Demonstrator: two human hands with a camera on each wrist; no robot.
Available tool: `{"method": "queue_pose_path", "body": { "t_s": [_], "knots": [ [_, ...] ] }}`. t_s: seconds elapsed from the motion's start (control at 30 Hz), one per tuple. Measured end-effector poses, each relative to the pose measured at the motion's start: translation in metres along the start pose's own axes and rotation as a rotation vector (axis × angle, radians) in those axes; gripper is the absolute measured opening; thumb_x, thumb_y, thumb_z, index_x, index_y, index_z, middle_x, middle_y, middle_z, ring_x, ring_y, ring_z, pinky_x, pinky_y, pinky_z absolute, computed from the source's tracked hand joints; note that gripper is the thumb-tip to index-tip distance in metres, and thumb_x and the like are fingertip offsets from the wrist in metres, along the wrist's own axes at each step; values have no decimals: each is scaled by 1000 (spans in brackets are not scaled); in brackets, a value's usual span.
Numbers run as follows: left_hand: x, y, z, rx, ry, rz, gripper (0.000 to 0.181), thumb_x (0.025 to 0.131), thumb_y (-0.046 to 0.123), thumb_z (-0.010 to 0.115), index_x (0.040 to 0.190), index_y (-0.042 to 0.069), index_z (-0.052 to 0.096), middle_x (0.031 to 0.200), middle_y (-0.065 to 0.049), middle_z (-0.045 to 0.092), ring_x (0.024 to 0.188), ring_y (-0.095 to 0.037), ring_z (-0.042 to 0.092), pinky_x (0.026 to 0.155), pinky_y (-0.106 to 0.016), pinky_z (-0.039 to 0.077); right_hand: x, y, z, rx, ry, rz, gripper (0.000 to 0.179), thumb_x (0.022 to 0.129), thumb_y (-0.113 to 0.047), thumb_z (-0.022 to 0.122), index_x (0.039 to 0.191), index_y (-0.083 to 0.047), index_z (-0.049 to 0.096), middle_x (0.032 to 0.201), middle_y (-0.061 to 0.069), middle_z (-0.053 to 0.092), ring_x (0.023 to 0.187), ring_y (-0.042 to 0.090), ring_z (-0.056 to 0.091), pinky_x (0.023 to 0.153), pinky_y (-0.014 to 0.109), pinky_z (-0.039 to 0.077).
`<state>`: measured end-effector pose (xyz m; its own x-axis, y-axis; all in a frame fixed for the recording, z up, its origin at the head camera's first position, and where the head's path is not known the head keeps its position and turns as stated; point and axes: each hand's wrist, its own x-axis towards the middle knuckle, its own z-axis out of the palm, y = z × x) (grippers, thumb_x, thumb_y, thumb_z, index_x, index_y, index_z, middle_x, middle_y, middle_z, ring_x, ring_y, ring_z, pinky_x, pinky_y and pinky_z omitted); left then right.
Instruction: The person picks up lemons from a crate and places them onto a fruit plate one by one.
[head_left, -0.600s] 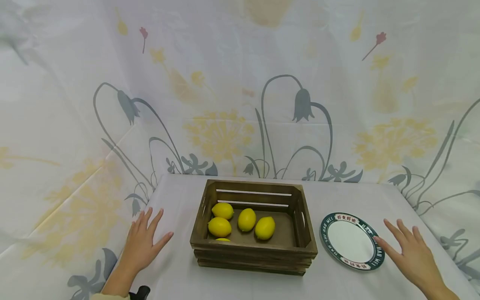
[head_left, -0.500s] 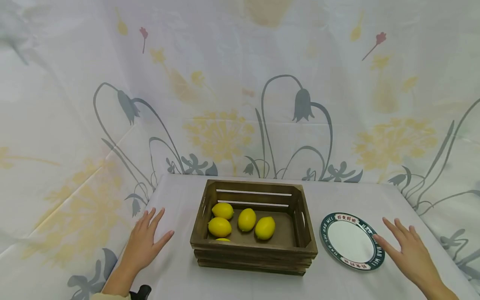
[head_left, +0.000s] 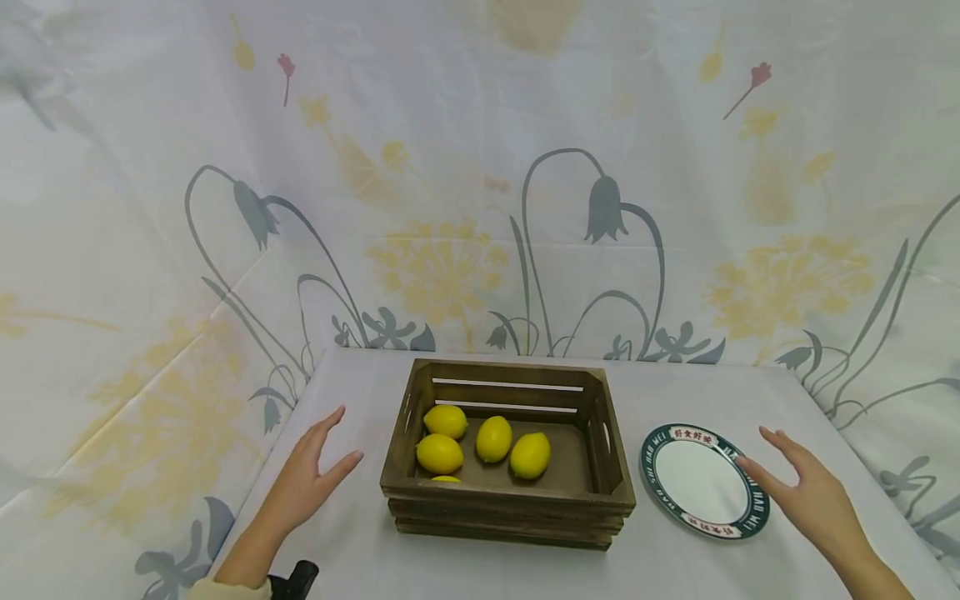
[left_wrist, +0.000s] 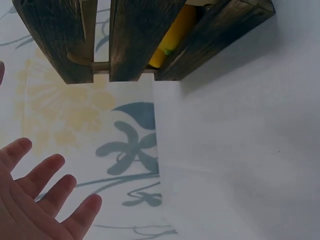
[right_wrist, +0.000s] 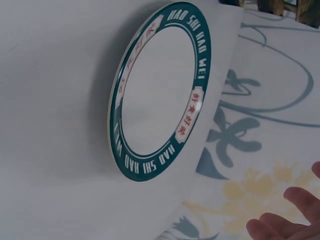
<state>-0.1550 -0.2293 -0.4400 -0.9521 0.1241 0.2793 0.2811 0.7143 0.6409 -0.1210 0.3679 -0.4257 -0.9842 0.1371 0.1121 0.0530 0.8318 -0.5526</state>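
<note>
A brown slatted wooden crate stands mid-table with several yellow lemons inside, mostly toward its left half. One lemon is largely hidden behind the front wall. To the crate's left my left hand hovers with fingers extended and thumb spread, holding nothing. A white plate with a green lettered rim lies flat to the right of the crate. Beside it my right hand is held up, fingers extended, its thumb overlapping the plate's right rim in the head view. Spread left fingers show below the crate's slats in the left wrist view.
The table has a white cover. Behind and at both sides hangs a pale sheet printed with grey and yellow flowers. A black strap piece sits at my left wrist, next to a cream sleeve.
My left hand has moved right, closer to the crate, and turned more edge-on. My right hand has shifted slightly left toward the plate. Crate, lemons and plate stay put.
</note>
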Motion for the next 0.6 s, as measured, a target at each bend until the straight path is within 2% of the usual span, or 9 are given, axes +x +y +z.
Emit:
{"method": "queue_pose_path", "body": {
  "t_s": [0.17, 0.3, 0.43, 0.6],
  "knots": [
    [3, 2, 5, -67, -38, 6, 69, 86, 30, 68, 141, 4, 36, 139, -18, 40, 126, -37, 36, 96, -57, 34, 2, -4, 2, -6, 55, -5, 73, 88, -43, 61, 138, 4, 36, 139, 35, 28, 123, 57, 23, 89, 70, 22],
    [3, 5, 9, -119, -60, 24, 64, 86, 26, 68, 139, 5, 40, 137, -17, 43, 123, -36, 40, 95, -51, 39, 3, -8, 3, -15, 87, -23, 72, 84, -42, 66, 134, 4, 44, 135, 33, 36, 115, 58, 34, 84, 67, 30],
    [5, 9, 13, -200, -76, 50, 56, 88, 21, 66, 136, 5, 43, 133, -15, 48, 121, -34, 45, 92, -46, 43, 6, -14, 4, -5, 93, -17, 72, 82, -42, 69, 133, 4, 45, 135, 32, 37, 105, 60, 41, 78, 65, 38],
    [6, 13, 17, -294, -104, 73, 50, 87, 16, 66, 133, 5, 47, 129, -15, 52, 116, -32, 49, 88, -39, 47, 8, -23, 6, 40, 114, -23, 72, 80, -39, 72, 133, 3, 46, 135, 31, 39, 105, 59, 43, 79, 63, 41]
  ]
}}
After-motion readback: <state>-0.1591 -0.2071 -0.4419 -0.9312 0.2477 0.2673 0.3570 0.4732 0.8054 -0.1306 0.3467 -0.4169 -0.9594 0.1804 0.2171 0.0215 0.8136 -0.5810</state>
